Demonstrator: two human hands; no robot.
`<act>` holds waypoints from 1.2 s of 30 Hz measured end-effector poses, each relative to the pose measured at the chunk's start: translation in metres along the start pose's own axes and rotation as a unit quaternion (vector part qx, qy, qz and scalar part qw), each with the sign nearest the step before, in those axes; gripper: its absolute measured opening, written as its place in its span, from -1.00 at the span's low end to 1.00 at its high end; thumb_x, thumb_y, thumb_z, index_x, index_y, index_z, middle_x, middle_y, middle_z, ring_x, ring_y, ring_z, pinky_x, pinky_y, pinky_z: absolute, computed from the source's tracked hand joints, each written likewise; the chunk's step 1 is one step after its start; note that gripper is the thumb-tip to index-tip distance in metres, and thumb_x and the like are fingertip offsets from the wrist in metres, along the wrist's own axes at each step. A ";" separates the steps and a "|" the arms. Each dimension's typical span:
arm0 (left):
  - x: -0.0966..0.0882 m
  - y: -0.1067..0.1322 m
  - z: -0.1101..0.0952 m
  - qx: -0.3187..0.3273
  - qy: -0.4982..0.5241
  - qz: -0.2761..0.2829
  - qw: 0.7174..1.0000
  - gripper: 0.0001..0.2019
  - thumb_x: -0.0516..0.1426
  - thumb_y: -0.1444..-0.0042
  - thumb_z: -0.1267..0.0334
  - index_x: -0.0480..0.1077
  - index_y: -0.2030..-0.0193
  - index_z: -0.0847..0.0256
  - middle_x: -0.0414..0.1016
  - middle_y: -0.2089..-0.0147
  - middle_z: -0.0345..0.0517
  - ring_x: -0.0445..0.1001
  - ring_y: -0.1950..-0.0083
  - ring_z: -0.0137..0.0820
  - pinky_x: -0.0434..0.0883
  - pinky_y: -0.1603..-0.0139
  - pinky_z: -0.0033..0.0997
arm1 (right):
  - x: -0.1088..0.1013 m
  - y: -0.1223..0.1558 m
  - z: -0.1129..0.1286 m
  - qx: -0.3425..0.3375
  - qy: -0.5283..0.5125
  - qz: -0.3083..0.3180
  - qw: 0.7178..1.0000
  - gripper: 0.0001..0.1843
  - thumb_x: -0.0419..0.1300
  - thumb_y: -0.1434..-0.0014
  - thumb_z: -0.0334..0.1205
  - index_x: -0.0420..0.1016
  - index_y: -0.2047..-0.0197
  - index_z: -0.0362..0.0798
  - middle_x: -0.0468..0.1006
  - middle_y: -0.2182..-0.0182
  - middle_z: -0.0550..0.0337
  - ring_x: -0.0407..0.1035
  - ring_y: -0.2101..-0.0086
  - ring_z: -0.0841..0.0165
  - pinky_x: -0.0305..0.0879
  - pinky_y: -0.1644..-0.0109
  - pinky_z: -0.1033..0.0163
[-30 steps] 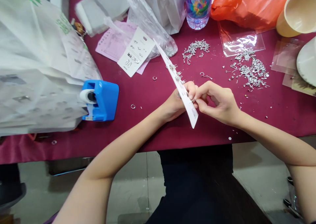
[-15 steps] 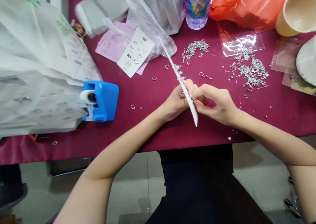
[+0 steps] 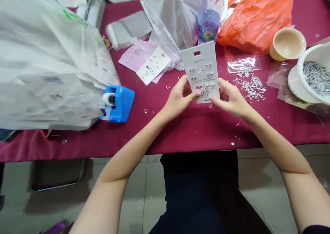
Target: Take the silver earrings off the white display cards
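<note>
Between my two hands stands a white earring card (image 3: 199,62), its printed front facing me, with several pairs of silver earrings on it. My left hand (image 3: 182,96) grips its lower left side, thumb on the front near the hoops. At the lower right, my right hand (image 3: 229,98) pinches the edge, thumb in front and fingers behind the card. A second earring card (image 3: 153,65) lies on pink paper slips (image 3: 131,58) to the left. To the right is a loose pile of small silver earring pieces (image 3: 251,86).
A blue tape dispenser (image 3: 123,103) stands left, beside a big white plastic bag (image 3: 51,69). Behind are a bottle (image 3: 208,26) and an orange plastic bag (image 3: 260,17). At right are a beige cup (image 3: 288,43) and a white tub (image 3: 299,79) of metal pieces. Small rings (image 3: 145,110) lie on the maroon cloth.
The card was edge-on, with my right fingers pinching at its side; now its front faces me and both hands hold its lower edges. The camera view has shifted right.
</note>
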State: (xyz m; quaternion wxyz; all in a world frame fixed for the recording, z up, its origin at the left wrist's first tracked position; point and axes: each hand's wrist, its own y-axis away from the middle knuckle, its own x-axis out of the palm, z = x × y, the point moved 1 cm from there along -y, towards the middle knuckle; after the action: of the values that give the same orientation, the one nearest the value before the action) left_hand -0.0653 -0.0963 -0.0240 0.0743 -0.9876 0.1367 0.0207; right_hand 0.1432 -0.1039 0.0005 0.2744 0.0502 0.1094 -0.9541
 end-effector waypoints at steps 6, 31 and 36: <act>-0.002 -0.004 -0.001 0.036 -0.006 -0.002 0.999 -0.43 0.10 -0.17 -0.38 0.35 0.16 0.18 0.44 0.40 -0.22 0.48 0.39 -0.49 0.47 0.28 -0.43 | -0.009 -0.008 -0.015 -0.018 -0.023 -0.064 0.998 -0.51 0.33 -0.24 0.10 0.30 -0.06 0.03 0.57 0.23 0.22 0.48 0.45 0.45 0.60 0.29 0.24; 0.011 -0.103 0.028 0.118 -0.450 -0.036 0.885 -0.90 0.12 -0.24 0.46 0.39 0.15 0.23 0.55 0.13 0.07 0.50 0.03 -0.19 0.44 -0.13 -0.07 | -0.144 -0.004 -0.023 -0.129 0.121 -0.386 0.906 -0.56 0.24 -0.26 0.05 0.20 -0.12 0.21 0.49 0.03 0.12 0.44 0.32 0.35 0.46 0.42 0.21; 0.020 -0.110 0.028 0.144 -0.527 0.012 0.837 -0.83 0.10 -0.24 0.44 0.47 0.07 0.27 0.53 0.01 0.17 0.45 -0.12 -0.06 0.41 -0.20 0.03 | -0.134 -0.004 -0.021 -0.109 0.144 -0.349 0.919 -0.60 0.21 -0.30 0.03 0.21 -0.13 0.22 0.52 0.06 0.12 0.47 0.33 0.33 0.53 0.34 0.17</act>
State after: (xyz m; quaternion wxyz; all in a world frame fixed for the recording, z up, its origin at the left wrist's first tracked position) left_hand -0.0164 0.0072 -0.0373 0.2764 -0.8037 0.0904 0.5191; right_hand 0.2547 -0.0268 0.0020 -0.0912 0.1158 0.2617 -0.9538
